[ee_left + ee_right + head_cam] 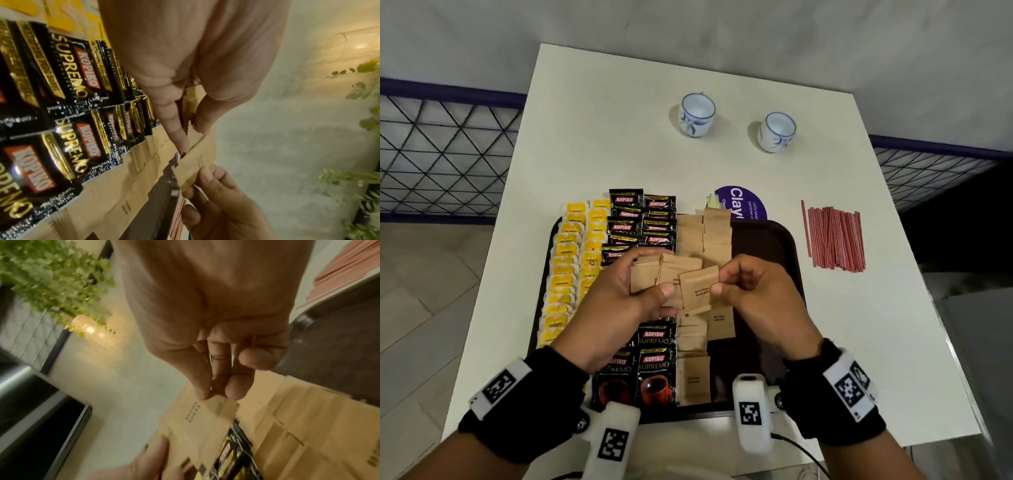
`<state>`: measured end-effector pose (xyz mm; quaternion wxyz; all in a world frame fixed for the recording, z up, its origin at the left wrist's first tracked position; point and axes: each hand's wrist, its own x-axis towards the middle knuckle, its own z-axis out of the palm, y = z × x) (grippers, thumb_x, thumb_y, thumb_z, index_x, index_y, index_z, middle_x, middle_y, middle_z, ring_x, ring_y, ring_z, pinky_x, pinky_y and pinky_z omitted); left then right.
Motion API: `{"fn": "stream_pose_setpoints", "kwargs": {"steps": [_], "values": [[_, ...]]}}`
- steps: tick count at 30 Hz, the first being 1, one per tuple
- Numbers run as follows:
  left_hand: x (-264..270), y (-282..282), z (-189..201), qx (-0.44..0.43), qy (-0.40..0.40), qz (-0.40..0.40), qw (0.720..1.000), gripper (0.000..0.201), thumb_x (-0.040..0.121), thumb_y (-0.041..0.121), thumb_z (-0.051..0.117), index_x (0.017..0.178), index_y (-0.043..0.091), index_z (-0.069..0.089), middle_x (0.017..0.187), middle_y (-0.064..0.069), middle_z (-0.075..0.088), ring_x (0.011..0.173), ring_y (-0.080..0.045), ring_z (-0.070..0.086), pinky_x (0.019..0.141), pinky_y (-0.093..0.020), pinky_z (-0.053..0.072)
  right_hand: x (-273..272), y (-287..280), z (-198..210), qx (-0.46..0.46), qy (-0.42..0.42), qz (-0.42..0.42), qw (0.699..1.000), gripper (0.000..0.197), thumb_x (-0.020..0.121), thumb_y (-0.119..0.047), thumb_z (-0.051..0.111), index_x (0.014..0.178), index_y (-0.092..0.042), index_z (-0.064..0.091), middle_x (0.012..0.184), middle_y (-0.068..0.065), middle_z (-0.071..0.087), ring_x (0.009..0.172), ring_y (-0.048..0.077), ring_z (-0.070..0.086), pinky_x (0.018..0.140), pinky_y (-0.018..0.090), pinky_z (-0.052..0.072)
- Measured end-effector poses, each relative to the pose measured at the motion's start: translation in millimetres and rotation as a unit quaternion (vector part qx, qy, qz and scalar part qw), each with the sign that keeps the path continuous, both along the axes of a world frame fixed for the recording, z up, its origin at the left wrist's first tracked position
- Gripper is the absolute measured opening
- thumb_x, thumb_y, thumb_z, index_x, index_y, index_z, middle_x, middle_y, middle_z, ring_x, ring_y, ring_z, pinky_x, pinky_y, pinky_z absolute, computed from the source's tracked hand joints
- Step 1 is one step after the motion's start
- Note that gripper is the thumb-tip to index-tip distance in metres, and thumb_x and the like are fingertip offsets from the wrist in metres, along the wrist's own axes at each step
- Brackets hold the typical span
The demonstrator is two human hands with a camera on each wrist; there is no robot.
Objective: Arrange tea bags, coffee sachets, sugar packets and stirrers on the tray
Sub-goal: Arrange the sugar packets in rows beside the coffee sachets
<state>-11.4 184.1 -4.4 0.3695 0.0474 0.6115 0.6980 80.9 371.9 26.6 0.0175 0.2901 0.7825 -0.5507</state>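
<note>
**Sugar packet being drawn from the held stack**

Over the middle of the dark tray (774, 240), in the head view, a small stack of brown sugar packets (654, 274) is held by the left hand (619, 301), the thumb being pressed on top and the fingers curled below. One single packet (697, 291) is pinched at its 3 o'clock corner by the right hand (753, 294). On the tray, yellow tea bags (565, 274) are laid in rows at 9 o'clock, black coffee sachets (640, 222) just beside them, and then sugar rows (705, 236) at the centre. The 3 o'clock part of the tray is bare. The red stirrers (834, 236) are lying on the white table (602, 137), well apart from the tray at 3 o'clock. Two cups (697, 114) are standing at 12 o'clock.

In the left wrist view, the stack is seen to be clamped between the left thumb and fingers (174, 123), with the coffee sachets (82, 91) below at 9 o'clock.

In the right wrist view, the packet (207, 415) is nipped only at its edge by the right thumb and fingertips (236, 387).

A risk may be judged: because the pinch is so shallow, the packet could slip and fall crooked on the rows. Neighbouring packets could also be dragged out of the stack by friction, and the neat rows underneath could be disturbed.
</note>
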Motion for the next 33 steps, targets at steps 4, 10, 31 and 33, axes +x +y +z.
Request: {"fn": "stream_pose_setpoints", "kwargs": {"steps": [4,10,31,33], "values": [[-2,-7,-3,-0.002,-0.012,0.019,1.000,0.040,0.090,-0.007,0.064,0.121,0.018,0.063,0.114,-0.013,0.073,0.103,-0.029,0.073,0.076,-0.038,0.064,20,24,-1,-0.046,-0.003,-0.046,0.998,0.011,0.084,0.003,0.072,0.082,-0.005,0.065,0.074,0.016,0.068,0.061,0.012,0.064,0.052,0.014,0.045],[2,-24,-10,-0.008,-0.043,0.040,0.998,0.040,0.088,-0.007,0.064,0.119,0.018,0.063,0.108,-0.006,0.076,0.100,-0.028,0.075,0.072,-0.036,0.064,56,36,-31,-0.032,-0.094,-0.062,0.993,0.012,0.083,0.009,0.069,0.084,-0.003,0.066,0.077,0.025,0.070,0.057,0.017,0.060,0.046,0.014,0.041],[16,-27,-18,-0.035,-0.054,0.026,0.998,0.039,0.089,-0.009,0.062,0.116,0.019,0.064,0.106,-0.008,0.077,0.099,-0.028,0.075,0.072,-0.035,0.064,48,10,-58,0.096,-0.191,-0.034,0.976,0.013,0.081,-0.014,0.075,0.073,-0.022,0.068,0.064,-0.003,0.071,0.060,0.010,0.069,0.057,0.022,0.050],[16,-28,-18,-0.036,-0.054,0.026,0.998,0.038,0.089,-0.008,0.062,0.116,0.018,0.063,0.107,-0.008,0.077,0.099,-0.028,0.075,0.072,-0.035,0.064,47,8,-57,0.098,-0.191,-0.037,0.976,0.012,0.082,-0.015,0.074,0.075,-0.021,0.067,0.064,-0.002,0.071,0.059,0.010,0.069,0.055,0.023,0.052]]}}
